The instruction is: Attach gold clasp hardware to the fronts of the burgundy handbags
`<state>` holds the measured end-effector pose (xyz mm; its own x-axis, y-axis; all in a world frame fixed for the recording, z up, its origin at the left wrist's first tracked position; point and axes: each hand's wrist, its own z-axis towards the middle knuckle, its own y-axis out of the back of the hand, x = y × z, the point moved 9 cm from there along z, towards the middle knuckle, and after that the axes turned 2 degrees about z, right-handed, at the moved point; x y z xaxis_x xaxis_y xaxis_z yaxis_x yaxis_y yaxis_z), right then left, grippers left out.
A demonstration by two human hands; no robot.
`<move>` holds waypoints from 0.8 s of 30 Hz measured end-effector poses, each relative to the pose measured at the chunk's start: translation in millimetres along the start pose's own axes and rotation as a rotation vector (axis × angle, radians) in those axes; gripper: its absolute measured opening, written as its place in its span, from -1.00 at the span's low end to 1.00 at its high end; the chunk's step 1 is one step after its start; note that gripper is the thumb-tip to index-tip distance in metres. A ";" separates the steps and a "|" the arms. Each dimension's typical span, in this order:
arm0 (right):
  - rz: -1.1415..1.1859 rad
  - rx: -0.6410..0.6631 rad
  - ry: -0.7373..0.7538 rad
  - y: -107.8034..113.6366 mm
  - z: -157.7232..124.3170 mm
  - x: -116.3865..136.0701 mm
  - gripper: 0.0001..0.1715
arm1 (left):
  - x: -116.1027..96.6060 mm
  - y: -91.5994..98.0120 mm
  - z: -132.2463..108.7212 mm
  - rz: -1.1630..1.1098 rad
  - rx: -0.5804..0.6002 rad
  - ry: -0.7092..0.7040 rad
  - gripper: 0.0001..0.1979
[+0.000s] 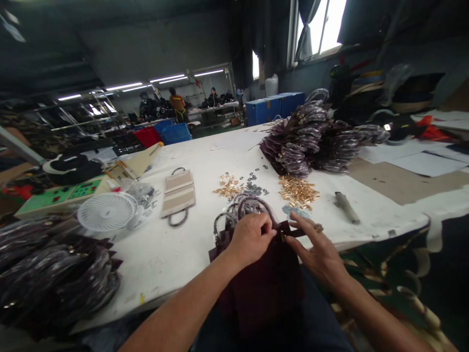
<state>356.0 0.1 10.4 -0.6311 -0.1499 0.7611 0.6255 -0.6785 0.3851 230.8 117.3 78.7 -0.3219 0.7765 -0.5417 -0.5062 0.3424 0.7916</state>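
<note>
A dark maroon handbag (262, 288) stands against my lap at the table's front edge, with looped handles and clear plastic wrap at its top. My left hand (252, 237) is closed in a pinch at the bag's upper edge; what lies under its fingertips is mostly hidden. My right hand (318, 249) holds a dark strap (301, 232) at the bag's upper right corner, thumb below and fingers above. Beside the right thumb sits a small gold metal fitting (283, 236). Just beyond the hands lie piles of gold fittings (299, 191) and grey metal pieces (253, 188).
Wrapped maroon bags are heaped at the back right (304, 142) and front left (62, 274). A white fan (107, 211) and a beige bag panel (178, 193) lie left. A grey-handled tool (346, 208) rests right. Two people are far back.
</note>
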 end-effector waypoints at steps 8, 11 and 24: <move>0.152 0.033 -0.193 -21.1 9.4 -2.9 -0.28 | 1.6 10.3 -10.9 -0.061 -0.040 -0.027 -0.72; 0.149 0.014 -0.188 -26.5 3.2 4.4 -0.22 | 12.0 23.0 -12.9 -0.106 -0.044 0.002 -0.73; 0.232 0.241 -0.343 -81.8 -47.2 12.6 -0.34 | 52.1 106.5 -45.5 -0.205 -0.317 -0.017 -0.78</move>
<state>275.3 19.8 -36.1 -0.2999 -0.0036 0.9540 0.8459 -0.4634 0.2642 123.8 170.2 121.9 -0.1760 0.7183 -0.6731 -0.7823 0.3130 0.5386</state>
